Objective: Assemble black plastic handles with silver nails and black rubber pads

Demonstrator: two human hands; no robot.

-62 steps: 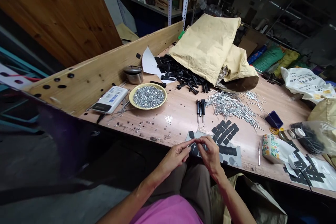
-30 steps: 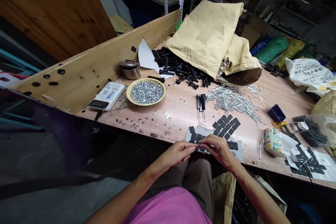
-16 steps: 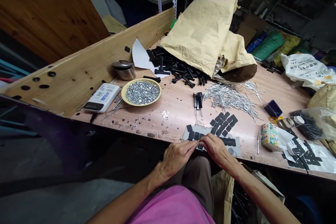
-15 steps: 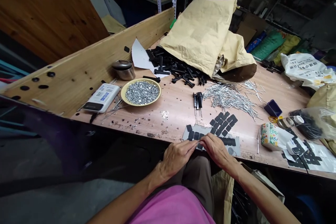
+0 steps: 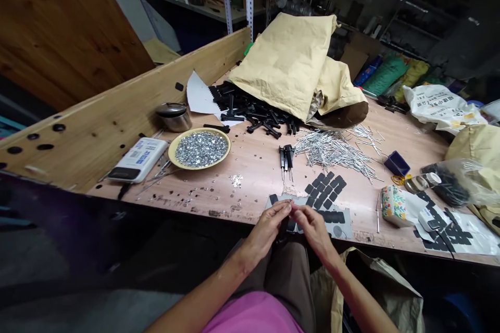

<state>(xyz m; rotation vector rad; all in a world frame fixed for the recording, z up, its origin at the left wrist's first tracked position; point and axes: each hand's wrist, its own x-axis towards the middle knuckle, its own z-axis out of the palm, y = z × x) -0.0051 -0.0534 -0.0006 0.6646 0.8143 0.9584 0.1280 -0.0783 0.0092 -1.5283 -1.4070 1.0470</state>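
My left hand [image 5: 269, 226] and my right hand [image 5: 312, 229] meet at the near edge of the wooden table [image 5: 258, 166], fingertips pinched together on a small part that I cannot make out. Just beyond them lies a grey sheet [image 5: 344, 226] carrying rows of small black pads [image 5: 324, 192]. Further back lie a few black-handled pieces [image 5: 286, 156] and a heap of thin metal pins [image 5: 332, 148]. A yellow dish [image 5: 174, 158] of small silver parts sits to the left.
A pile of black plastic parts [image 5: 253, 112] spills from a brown paper sack [image 5: 289, 62]. A white device [image 5: 136, 158] and a metal tin [image 5: 172, 114] lie by the wooden side board [image 5: 117, 109]. A floral box [image 5: 392, 203], a blue tray [image 5: 396, 162] and bags crowd the right.
Both hands stayed pinched together at the table's near edge, shifting slightly over the grey sheet. My view has drifted a little right and down.
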